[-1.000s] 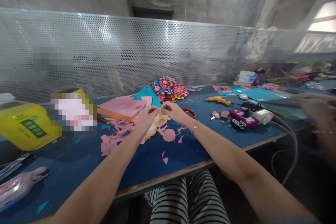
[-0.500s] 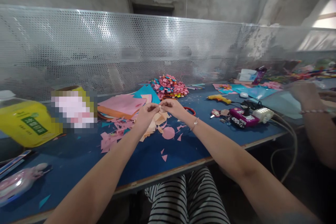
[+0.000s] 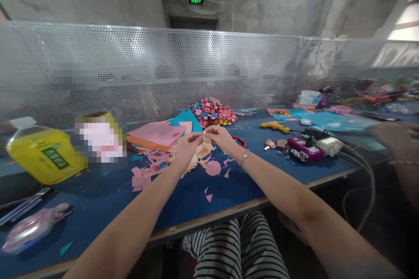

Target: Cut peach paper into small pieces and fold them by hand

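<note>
My left hand (image 3: 187,147) and my right hand (image 3: 223,138) meet fingertip to fingertip over the blue table. Between them is pinched a small pale piece (image 3: 204,134), mostly hidden by the fingers; I cannot tell its material. Under the hands lie cream scraps (image 3: 203,151), a pink disc (image 3: 213,168) and many pink offcuts (image 3: 142,177). Just right of my right hand shows a red ring-shaped handle (image 3: 240,141). Behind the hands sit a stack of pink sheets (image 3: 157,134) and a heap of small folded-looking pink, blue and orange pieces (image 3: 214,112).
A yellow-labelled bottle (image 3: 49,152) and a pink clear case (image 3: 34,227) are at left. On the right lie a yellow glue gun (image 3: 275,127), a purple box (image 3: 304,150) and a white power strip (image 3: 330,144) with cables. Another person's arm (image 3: 397,144) reaches in at far right.
The view has tilted slightly, so everything sits a little lower and further right. Both hands stay together, pinching the small piece. The other person's arm has shifted right.
</note>
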`<act>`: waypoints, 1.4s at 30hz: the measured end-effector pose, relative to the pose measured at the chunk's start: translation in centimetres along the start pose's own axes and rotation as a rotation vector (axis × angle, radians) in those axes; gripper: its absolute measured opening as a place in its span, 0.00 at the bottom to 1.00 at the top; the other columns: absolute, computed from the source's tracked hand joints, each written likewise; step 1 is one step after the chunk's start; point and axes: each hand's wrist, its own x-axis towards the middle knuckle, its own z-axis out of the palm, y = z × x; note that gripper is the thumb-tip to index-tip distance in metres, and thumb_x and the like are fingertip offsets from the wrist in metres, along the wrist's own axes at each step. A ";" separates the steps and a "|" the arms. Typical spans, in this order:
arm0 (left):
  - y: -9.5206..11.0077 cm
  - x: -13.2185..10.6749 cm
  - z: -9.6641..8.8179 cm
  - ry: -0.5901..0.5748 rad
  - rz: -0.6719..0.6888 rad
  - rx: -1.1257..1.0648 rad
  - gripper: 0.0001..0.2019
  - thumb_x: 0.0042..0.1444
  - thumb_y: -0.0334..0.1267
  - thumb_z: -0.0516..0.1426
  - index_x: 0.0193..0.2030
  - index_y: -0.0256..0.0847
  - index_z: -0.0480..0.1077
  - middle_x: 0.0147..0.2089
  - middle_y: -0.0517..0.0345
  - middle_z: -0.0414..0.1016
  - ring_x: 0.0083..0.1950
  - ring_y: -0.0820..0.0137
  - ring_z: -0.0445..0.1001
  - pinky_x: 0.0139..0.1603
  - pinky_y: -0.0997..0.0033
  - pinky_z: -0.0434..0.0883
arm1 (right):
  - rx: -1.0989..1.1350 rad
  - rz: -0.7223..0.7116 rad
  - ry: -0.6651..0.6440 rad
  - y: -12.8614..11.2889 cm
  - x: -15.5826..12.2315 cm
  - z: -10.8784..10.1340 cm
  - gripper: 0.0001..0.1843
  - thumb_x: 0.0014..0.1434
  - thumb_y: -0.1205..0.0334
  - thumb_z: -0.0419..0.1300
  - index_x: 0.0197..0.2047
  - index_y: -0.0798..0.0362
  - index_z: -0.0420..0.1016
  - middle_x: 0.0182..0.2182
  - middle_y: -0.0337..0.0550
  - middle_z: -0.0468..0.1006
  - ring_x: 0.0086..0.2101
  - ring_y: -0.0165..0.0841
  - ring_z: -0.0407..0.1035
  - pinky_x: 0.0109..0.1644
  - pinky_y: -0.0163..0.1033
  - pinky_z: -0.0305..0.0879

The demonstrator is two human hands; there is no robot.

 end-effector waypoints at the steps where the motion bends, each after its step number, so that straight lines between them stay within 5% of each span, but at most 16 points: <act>1: 0.0 0.0 0.1 0.002 0.004 0.016 0.12 0.40 0.41 0.62 0.31 0.38 0.74 0.32 0.54 0.76 0.35 0.68 0.74 0.43 0.65 0.69 | 0.028 0.012 0.002 0.0 -0.1 0.1 0.15 0.40 0.56 0.63 0.29 0.56 0.68 0.22 0.34 0.67 0.24 0.23 0.61 0.30 0.32 0.61; 7: 0.9 -0.4 0.5 0.018 0.014 0.072 0.08 0.41 0.40 0.60 0.29 0.38 0.74 0.29 0.55 0.76 0.34 0.67 0.73 0.43 0.64 0.69 | 0.103 0.041 0.015 -0.4 -0.5 0.6 0.16 0.39 0.57 0.64 0.28 0.55 0.65 0.23 0.33 0.66 0.24 0.23 0.61 0.30 0.32 0.63; 15: 0.7 -0.1 -0.1 0.030 0.054 0.126 0.07 0.41 0.38 0.59 0.29 0.39 0.75 0.28 0.57 0.76 0.33 0.68 0.73 0.40 0.67 0.68 | -0.161 -0.106 -0.031 -0.6 -0.1 0.0 0.13 0.44 0.59 0.61 0.35 0.54 0.69 0.27 0.36 0.66 0.25 0.24 0.63 0.29 0.32 0.63; 22: 0.8 0.0 -0.2 0.008 0.061 0.144 0.08 0.41 0.38 0.59 0.28 0.37 0.73 0.24 0.58 0.73 0.29 0.70 0.71 0.36 0.69 0.68 | -0.182 -0.166 -0.070 -0.3 0.2 -0.5 0.11 0.47 0.59 0.60 0.35 0.55 0.71 0.28 0.39 0.71 0.26 0.25 0.65 0.31 0.32 0.65; 37: 2.1 -0.5 0.1 -0.004 0.135 0.621 0.09 0.48 0.37 0.53 0.32 0.39 0.75 0.29 0.57 0.76 0.31 0.69 0.72 0.33 0.72 0.66 | -0.359 -0.211 -0.095 -0.3 0.1 -1.3 0.06 0.49 0.62 0.58 0.29 0.56 0.70 0.25 0.38 0.70 0.26 0.25 0.64 0.32 0.32 0.62; 42: 1.9 -0.5 0.1 0.014 0.138 0.580 0.09 0.49 0.38 0.54 0.33 0.40 0.75 0.32 0.56 0.77 0.34 0.69 0.73 0.35 0.72 0.67 | -0.330 -0.217 -0.102 -0.4 0.0 -1.2 0.06 0.49 0.62 0.58 0.30 0.56 0.69 0.25 0.38 0.71 0.27 0.25 0.65 0.33 0.33 0.63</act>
